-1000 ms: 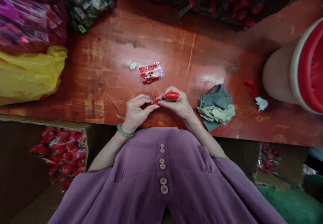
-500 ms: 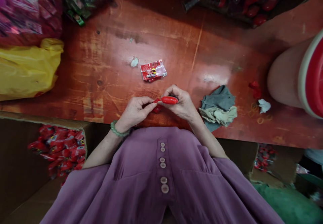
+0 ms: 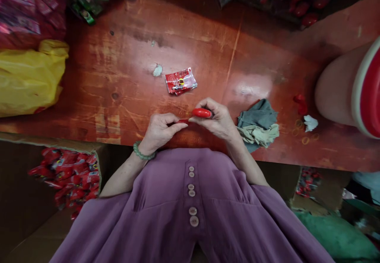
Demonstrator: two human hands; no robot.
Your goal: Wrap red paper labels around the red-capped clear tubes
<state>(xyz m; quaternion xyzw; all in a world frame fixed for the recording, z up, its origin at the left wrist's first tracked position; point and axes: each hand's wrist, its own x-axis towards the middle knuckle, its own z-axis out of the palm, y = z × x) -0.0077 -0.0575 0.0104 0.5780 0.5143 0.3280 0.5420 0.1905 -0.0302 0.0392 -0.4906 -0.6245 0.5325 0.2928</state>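
Above the table's near edge, my right hand (image 3: 219, 120) is closed around an object with a glossy red rounded end (image 3: 202, 113); the rest of it is hidden in my fingers. My left hand (image 3: 160, 132), with a green bead bracelet (image 3: 143, 152) at the wrist, pinches a thin red strip (image 3: 183, 121) between thumb and forefinger. That strip reaches across to the fingertips of my right hand; whether it belongs to the red-ended object I cannot tell. Just beyond my hands lies a small stack of red printed packets (image 3: 180, 82).
Crumpled grey-green cloths (image 3: 257, 122) lie right of my right hand. Farther right are rubber bands (image 3: 305, 140) and a lidded bucket (image 3: 335, 85). A yellow bag (image 3: 29, 81) sits left. Below the edge, a carton (image 3: 99, 168) holds red packaged items (image 3: 71, 176).
My right hand and the red-ended object have shifted slightly up and right. The red piece between my hands, bunched and hanging before, now shows as a thin straight strip.
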